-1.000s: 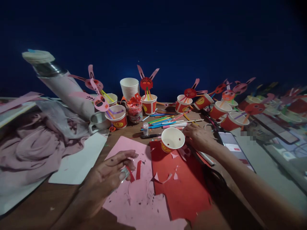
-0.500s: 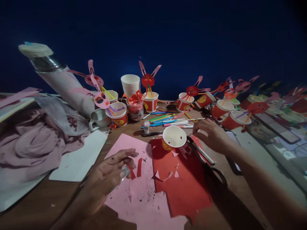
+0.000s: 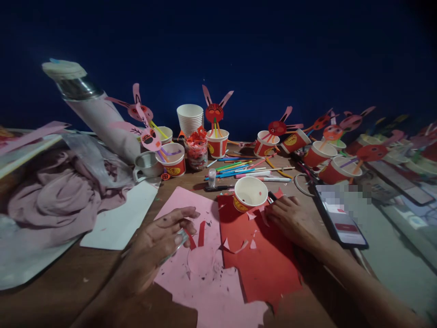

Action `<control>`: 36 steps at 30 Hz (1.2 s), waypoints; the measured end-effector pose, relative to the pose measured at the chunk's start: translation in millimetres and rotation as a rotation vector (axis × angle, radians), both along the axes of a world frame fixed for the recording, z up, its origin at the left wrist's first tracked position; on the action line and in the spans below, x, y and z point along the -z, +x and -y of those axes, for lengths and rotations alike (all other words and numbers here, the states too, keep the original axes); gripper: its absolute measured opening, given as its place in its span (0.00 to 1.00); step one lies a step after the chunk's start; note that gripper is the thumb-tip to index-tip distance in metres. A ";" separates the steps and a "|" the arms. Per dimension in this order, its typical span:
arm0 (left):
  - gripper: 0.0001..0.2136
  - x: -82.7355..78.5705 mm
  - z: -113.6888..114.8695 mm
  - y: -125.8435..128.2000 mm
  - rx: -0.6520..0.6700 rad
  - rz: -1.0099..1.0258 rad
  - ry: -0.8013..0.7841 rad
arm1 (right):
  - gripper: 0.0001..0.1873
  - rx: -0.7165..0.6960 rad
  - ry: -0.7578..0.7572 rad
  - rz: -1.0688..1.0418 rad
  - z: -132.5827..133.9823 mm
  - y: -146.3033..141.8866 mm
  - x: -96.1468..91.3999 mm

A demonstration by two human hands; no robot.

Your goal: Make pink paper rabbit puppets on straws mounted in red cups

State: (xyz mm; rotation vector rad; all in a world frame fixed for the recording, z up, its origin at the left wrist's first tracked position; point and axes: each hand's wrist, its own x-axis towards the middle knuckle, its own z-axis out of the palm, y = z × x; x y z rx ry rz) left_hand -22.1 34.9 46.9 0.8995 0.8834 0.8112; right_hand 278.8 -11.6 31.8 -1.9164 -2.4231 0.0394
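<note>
My left hand (image 3: 162, 246) is half curled around a small translucent tube (image 3: 180, 241), mostly hidden by the fingers. It hovers over the left edge of a pink paper sheet (image 3: 211, 296). On that sheet lies a pink paper disc (image 3: 200, 261) with two red paper strips (image 3: 201, 233) at its top. My right hand (image 3: 292, 221) rests with fingers curled down at the upper right of a red paper sheet (image 3: 259, 273). A dark object (image 3: 272, 196) pokes out past its fingertips; what lies under the palm is hidden. A paper cup (image 3: 251, 195) stands beside these fingers.
Markers and coloured sticks (image 3: 239, 169) lie behind the cup, near a small clear cap (image 3: 212, 177). Several paper cups with rabbit-faced figures (image 3: 214, 112) line the back, with stacked cups (image 3: 190, 118). A thermos (image 3: 99, 114) leans at left; a phone (image 3: 341, 221) lies right.
My right hand has moved down and toward me, from beside the markers onto the spot where the black-handled tool and white pen lay. The phone's lit screen now shows. My left hand keeps its pose.
</note>
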 end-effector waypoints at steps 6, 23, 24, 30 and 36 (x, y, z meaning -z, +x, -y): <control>0.16 -2.6 -1.6 -1.8 -0.002 0.005 -0.021 | 0.13 0.114 0.026 -0.239 18.1 -15.2 -0.1; 0.15 -0.2 -2.7 -4.4 -0.019 -0.028 0.003 | 0.10 0.188 -0.063 -0.104 7.7 -41.1 4.5; 0.15 -0.8 -2.8 -4.1 -0.020 -0.025 0.001 | 0.09 0.196 -0.066 -0.159 10.7 -38.6 2.2; 0.15 -2.9 -3.3 -2.6 -0.013 -0.022 0.001 | 0.08 0.117 -0.133 -0.472 31.9 -29.8 -14.4; 0.15 -2.2 -3.4 -2.6 0.013 -0.019 -0.010 | 0.09 0.105 -0.192 -0.255 41.5 -48.8 -5.3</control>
